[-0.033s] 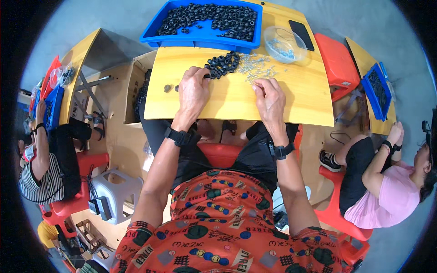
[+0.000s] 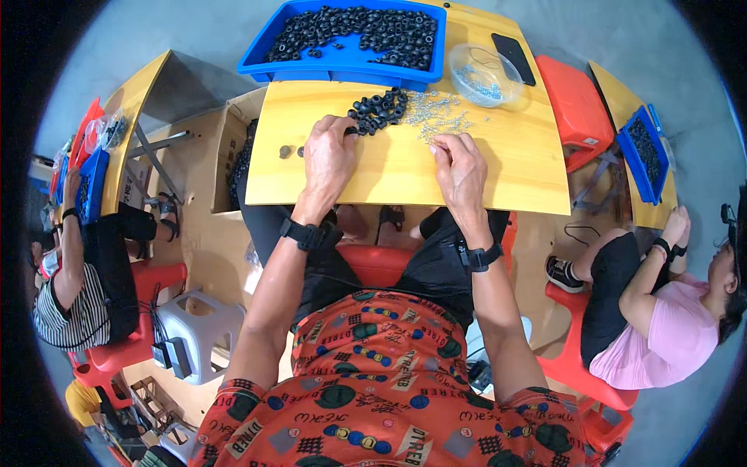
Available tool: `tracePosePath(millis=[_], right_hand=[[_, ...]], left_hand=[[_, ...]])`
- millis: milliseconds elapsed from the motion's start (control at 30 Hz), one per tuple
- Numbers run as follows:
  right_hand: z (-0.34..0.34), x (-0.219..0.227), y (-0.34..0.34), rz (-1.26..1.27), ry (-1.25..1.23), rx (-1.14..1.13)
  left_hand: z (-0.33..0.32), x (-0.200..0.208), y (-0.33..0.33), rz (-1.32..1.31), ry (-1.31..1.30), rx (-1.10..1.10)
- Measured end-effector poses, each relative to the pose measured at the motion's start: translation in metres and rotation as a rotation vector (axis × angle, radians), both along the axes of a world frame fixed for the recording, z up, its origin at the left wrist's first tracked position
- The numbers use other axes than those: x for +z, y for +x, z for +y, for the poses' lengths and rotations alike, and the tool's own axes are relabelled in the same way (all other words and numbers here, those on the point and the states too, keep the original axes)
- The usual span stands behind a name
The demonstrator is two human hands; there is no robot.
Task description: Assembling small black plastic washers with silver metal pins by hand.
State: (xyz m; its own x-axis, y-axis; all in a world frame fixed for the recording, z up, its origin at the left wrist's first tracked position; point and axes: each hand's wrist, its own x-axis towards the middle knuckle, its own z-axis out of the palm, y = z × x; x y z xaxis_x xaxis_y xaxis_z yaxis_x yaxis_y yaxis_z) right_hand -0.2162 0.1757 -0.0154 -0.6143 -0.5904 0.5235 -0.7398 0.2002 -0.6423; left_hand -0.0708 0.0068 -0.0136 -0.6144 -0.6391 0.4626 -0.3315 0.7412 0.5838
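Note:
My left hand (image 2: 328, 156) is closed, thumb and fingertips pinching a small black ring-like part (image 2: 351, 131) at the near left edge of a pile of similar black parts (image 2: 377, 110). My right hand (image 2: 461, 173) hovers at or just above the wooden tabletop (image 2: 389, 183), its thumb and forefinger pressed together. Whatever lies in that pinch is too small to make out. Just beyond it, tiny silvery metal pieces (image 2: 433, 113) are scattered beside the black pile. Two loose parts, one a brownish-black part (image 2: 285, 151), sit left of my left hand, the other partly hidden by it.
A blue tray (image 2: 334, 74) of black parts stands at the table's far side. Right of it are a clear round bowl (image 2: 498, 97) with silvery pieces and a black phone-like slab (image 2: 513, 58). A cardboard box (image 2: 226, 156) stands left. Other people sit at tables on both sides.

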Motion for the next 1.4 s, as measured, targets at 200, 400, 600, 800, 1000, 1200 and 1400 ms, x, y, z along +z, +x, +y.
tracePosePath(millis=[200,400,600,800,1000,1200,1400], right_hand=[[0.001,0.000,0.002,-0.020,-0.020,-0.001],[0.000,0.001,0.001,0.031,0.046,-0.025],[0.002,0.001,0.001,-0.266,-0.150,0.041],[0.001,0.008,0.013,-0.409,-0.207,0.103],[-0.003,0.037,0.047,-0.421,-0.218,0.206],[-0.004,0.050,0.062,-0.377,-0.190,0.273],[-0.003,0.055,0.071,-0.368,-0.161,0.312]], left_hand=[[0.018,0.020,0.010,0.048,0.172,0.039],[0.029,0.009,0.026,0.264,0.609,-0.140],[0.038,0.008,0.032,0.482,1.108,-0.243],[0.041,0.012,0.029,0.641,1.367,-0.331],[0.038,0.001,0.033,0.706,1.460,-0.453],[0.045,0.010,0.040,0.679,1.340,-0.428],[0.055,0.022,0.044,0.632,1.167,-0.378]])
